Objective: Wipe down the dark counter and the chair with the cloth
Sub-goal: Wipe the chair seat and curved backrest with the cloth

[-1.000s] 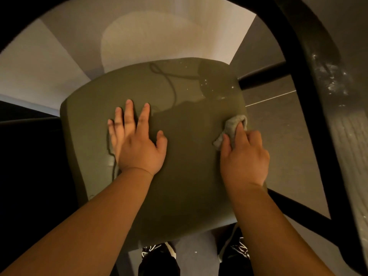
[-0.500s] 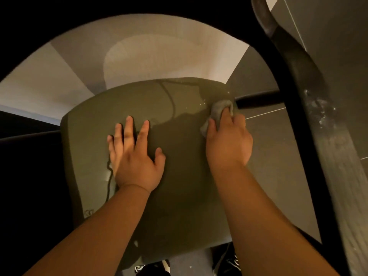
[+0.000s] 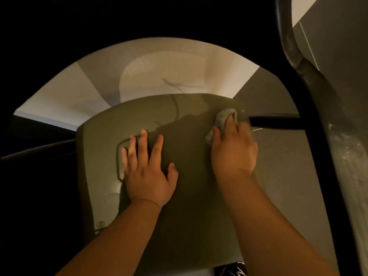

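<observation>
Olive chair seat (image 3: 191, 226) from above, dimly lit. The left grip (image 3: 148, 174), a bare hand, lies flat on it, fingers straight. The right grip (image 3: 235, 154) seems to clutch a grey cloth (image 3: 222, 121) against the seat's far right corner.

Right hand (image 3: 234, 148) apparently slid cloth (image 3: 224, 120) farther across chair (image 3: 189, 206).

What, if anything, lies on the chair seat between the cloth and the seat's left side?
Only the left hand, flat on the chair seat, left of the cloth in the right hand. Nothing else shows.
</observation>
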`<state>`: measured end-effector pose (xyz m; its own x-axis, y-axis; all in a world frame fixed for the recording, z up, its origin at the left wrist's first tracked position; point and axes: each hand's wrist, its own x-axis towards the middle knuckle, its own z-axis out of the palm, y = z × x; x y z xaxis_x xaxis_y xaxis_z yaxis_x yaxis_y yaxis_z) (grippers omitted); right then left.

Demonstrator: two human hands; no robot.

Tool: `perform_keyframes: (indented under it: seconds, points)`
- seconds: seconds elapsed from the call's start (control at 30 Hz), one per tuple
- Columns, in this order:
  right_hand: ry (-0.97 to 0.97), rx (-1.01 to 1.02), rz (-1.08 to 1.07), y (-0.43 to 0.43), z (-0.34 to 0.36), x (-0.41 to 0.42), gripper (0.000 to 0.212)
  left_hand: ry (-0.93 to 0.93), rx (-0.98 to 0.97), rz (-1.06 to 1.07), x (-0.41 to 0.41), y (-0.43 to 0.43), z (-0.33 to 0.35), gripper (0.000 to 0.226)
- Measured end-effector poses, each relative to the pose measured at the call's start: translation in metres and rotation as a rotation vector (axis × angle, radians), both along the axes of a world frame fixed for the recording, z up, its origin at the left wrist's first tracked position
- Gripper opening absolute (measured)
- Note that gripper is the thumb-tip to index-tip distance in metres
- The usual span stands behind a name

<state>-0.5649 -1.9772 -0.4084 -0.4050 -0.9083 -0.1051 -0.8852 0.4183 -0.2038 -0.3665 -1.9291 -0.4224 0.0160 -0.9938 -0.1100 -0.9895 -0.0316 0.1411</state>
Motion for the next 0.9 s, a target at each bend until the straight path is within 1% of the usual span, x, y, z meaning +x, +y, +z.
perform_keyframes:
  seconds: [0.07,0.13,0.27,0.33,0.43,0.5,0.53,0.6,0.7,0.77,0.83,0.9]
  points:
    - [0.0,0.001,0.008,0.022,0.0,-0.002,0.053,0.0,0.017,0.004,0.0,-0.001,0.0,0.078]
    - [0.013,0.018,-0.01,0.024,0.001,-0.004,0.054,0.0,0.045,0.01,0.001,-0.001,0.001,0.078]
    - [0.08,0.036,-0.082,-0.03,0.006,-0.009,0.044,0.018,0.107,0.023,0.0,-0.005,0.008,0.079]
    - [0.064,0.055,-0.084,-0.06,0.008,-0.006,0.041,0.043,0.125,0.038,-0.003,-0.015,0.019,0.077]
    - [0.028,0.075,0.027,-0.065,0.014,0.007,0.045,0.083,0.067,0.029,0.0,-0.051,0.036,0.077]
    - [0.06,0.107,0.138,-0.043,0.014,0.008,0.048,0.04,0.02,0.004,0.01,-0.073,0.033,0.079]
    - [0.078,0.115,0.155,-0.032,0.013,0.005,0.049,0.016,0.011,0.006,0.017,-0.081,0.027,0.079]
    - [0.106,0.128,0.073,-0.027,0.015,-0.004,0.046,0.004,0.021,0.023,0.025,-0.085,0.014,0.079]
    - [0.096,0.147,-0.1,-0.049,0.011,-0.006,0.035,0.019,-0.018,0.037,0.027,-0.082,0.004,0.077]
    - [0.057,0.126,-0.121,-0.063,0.011,0.004,0.036,0.029,-0.041,0.046,0.025,-0.081,0.003,0.076]
    - [-0.016,0.101,-0.003,-0.068,0.012,0.028,0.042,0.041,-0.058,0.054,0.025,-0.081,0.003,0.076]
    - [-0.06,0.091,0.21,-0.06,0.011,0.051,0.045,0.061,-0.057,0.054,0.025,-0.082,0.001,0.076]
